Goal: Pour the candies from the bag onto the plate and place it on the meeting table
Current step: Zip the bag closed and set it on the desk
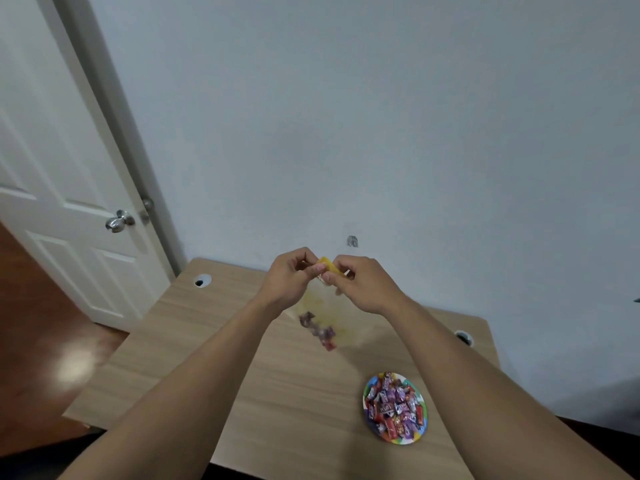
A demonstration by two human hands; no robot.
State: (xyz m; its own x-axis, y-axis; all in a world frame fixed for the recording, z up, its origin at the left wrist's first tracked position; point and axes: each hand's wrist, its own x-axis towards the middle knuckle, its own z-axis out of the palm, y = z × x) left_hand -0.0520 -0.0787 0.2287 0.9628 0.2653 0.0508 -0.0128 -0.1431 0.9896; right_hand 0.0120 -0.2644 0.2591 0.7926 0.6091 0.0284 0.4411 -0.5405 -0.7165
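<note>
Status: pouring looks largely done, delivery not begun.

Plate: paper, coloured rim, sits flat on the worktop toward 5 o'clock from the hands, near the front right edge. It carries a heaped pile of wrapped candies, purple, red and silver wrappers, all inside the rim as far as can be seen. None visible loose on the wood.

Bag: clear plastic with a yellow top strip, held up above the worktop at mid-frame, well apart from the plate, hanging down from the hands. It is motion-blurred. A small clump of candies shows in its lower part, so it is not empty.

Left hand: grip closed in a pinch, thumb and forefinger on the yellow strip from the 9 o'clock side. Right hand: grip likewise pinched closed on the same strip from the 3 o'clock side. Both hands touch the bag top; whether they are sealing or opening it cannot be told.

Judgement: most of the candy is on the plate. Left to do: either tip the remainder onto the plate or put the bag down, then lift the plate and carry it to the meeting table. That table is not identifiable here; only this worktop, a wall and a door at 9 o'clock show.

Risk: the heap is high, so candies may slide off a tilted plate.
</note>
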